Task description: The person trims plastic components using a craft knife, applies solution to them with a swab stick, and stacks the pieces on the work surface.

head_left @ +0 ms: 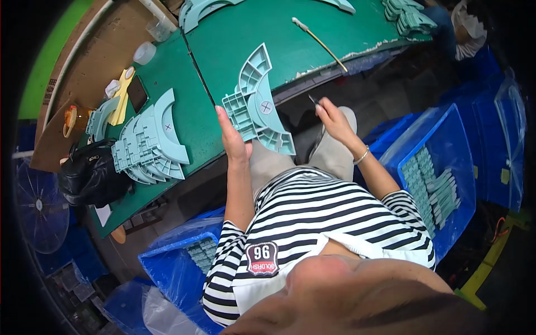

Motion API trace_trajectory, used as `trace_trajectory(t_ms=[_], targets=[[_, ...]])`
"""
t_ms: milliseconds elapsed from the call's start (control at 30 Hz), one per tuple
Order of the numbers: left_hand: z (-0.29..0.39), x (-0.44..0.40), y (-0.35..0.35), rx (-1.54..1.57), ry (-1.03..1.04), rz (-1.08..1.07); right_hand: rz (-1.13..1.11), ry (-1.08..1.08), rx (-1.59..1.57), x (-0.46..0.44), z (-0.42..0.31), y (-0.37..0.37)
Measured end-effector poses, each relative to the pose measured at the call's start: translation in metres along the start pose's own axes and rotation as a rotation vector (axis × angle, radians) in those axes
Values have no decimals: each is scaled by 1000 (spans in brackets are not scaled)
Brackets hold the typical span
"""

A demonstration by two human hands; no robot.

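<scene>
My left hand (235, 137) is closed on the edge of a pale green curved plastic part (262, 106), holding it up just past the table's front edge. The part's ribbed underside faces me, with a round crossed mark near its middle. In my right hand (335, 120), to the right of the part and apart from it, is a small knife (314, 100); only its short dark tip shows beyond my fingers. To the left, a stack of similar plastic parts (151, 139) lies on the green table (195, 128).
A thin stick with a whitish end (321, 44) lies on the table. A black bag (89, 173), a phone (137, 94) and a clear cup (144, 53) are at the left. Blue bins (466, 184) with plastic parts stand on both sides of me. Someone's sleeve (469, 28) shows at top right.
</scene>
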State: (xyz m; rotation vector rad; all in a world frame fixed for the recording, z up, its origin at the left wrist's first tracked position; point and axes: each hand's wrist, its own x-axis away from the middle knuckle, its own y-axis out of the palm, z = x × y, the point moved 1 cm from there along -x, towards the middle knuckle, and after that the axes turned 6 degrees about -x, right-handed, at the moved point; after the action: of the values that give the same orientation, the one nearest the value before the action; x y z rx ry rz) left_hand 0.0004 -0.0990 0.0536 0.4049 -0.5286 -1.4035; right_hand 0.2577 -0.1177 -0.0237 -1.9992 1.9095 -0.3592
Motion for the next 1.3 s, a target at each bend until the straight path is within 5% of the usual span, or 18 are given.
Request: trace_trajectory(t_ms=[133, 233, 333, 467, 567, 633, 700, 967, 1300], targets=[[-3, -3, 5, 59, -50, -106, -64, -27, -634, -9, -75, 9], [-5, -2, 6, 47, -60, -115, 68, -336, -244, -16, -98, 16], [-5, 1, 9, 45, -64, -100, 13, -129, -180, -19, -108, 24], [-6, 1, 12, 72, -63, -95, 55, -308, -141, -23, -100, 33], [-5, -2, 5, 65, -48, -95, 289, -272, -234, -33, -74, 23], [-2, -2, 3, 59, -40, -92, 316, -91, -227, -36, -50, 2], [0, -3, 1, 68, -42, -85, 88, 101, -153, -37, -32, -7], [-13, -5, 6, 155, -161, -156, -39, -123, -454, -20, -97, 25], [-25, 8, 14, 270, -284, -149, 268, -246, -366, -38, -92, 33]])
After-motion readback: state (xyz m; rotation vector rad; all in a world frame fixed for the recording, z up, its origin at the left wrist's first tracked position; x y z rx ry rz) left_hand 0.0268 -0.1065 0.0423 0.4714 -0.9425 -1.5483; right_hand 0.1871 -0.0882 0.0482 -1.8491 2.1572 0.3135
